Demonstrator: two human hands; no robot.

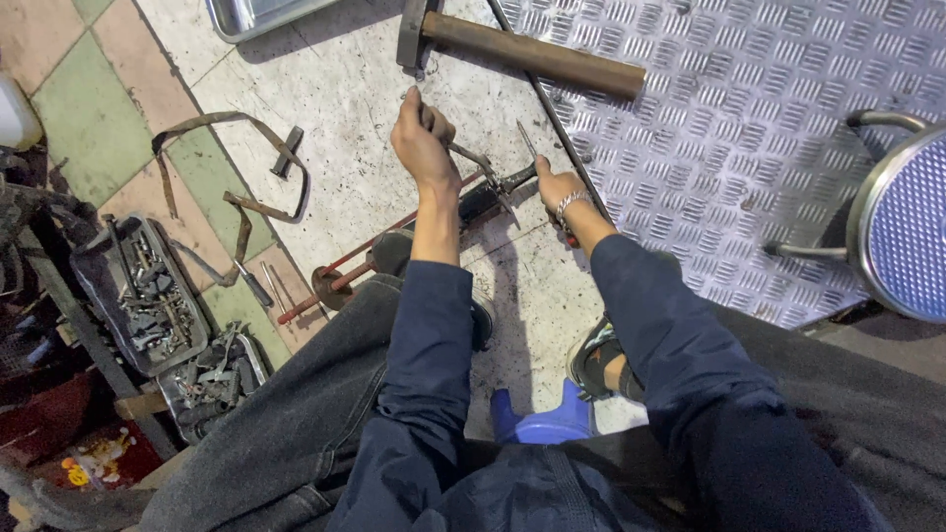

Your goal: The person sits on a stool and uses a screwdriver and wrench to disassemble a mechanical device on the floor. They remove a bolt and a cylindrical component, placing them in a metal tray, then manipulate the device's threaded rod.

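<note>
Your left hand (422, 138) has its fingers wrapped tight round the handle of a metal tool, whose jaws bite a dark part (480, 202) on the floor just right of those fingers. If that grip slips, I reckon the tool could jump toward your right hand (558, 187), whose fingers close on the part's far end beside a thin rod (547, 108). Both arms reach forward, wrists low, and the hammer (522, 51) lies beyond your fingertips

Hands (424, 138) on pliers (483, 167) (floor-level)
</note>
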